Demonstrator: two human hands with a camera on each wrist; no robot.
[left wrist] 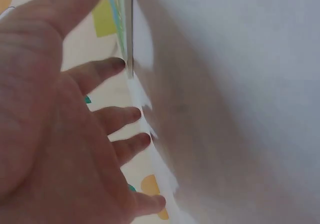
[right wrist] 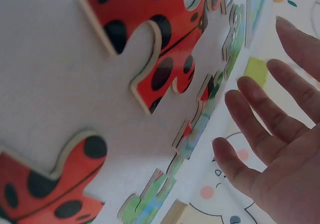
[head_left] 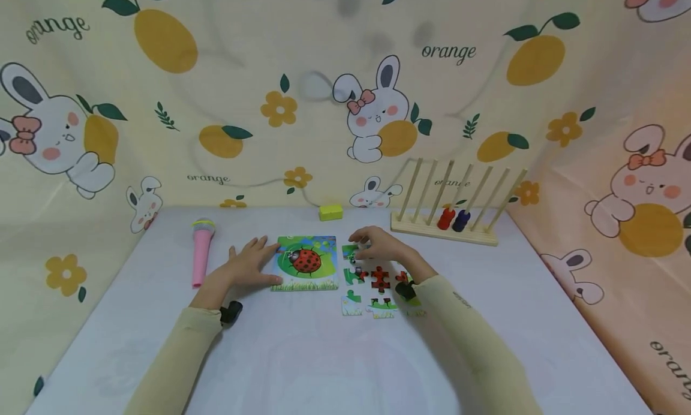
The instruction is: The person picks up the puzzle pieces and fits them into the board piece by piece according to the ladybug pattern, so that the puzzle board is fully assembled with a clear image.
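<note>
A square ladybug puzzle board [head_left: 328, 271] lies flat on the table. At its left side is my left hand [head_left: 248, 264], fingers spread, with thumb and index finger right at the board's edge; the left wrist view shows that edge upright beside the fingertips. Loose jigsaw pieces lie to the right of the board, among them a red spotted piece [head_left: 380, 279] in the middle and a grass-edged piece [head_left: 352, 305] at the lower left. Over the back pieces hovers my right hand [head_left: 382, 244], its fingers loosely extended and holding nothing. My right forearm partly hides the right-hand pieces.
A pink toy microphone [head_left: 201, 256] lies at the left. Toward the back stands a yellow block [head_left: 330, 212]. A wooden peg rack [head_left: 444, 230] with red and dark purple beads is at the back right. A printed cloth [head_left: 302, 55] hangs behind the white table [head_left: 302, 361].
</note>
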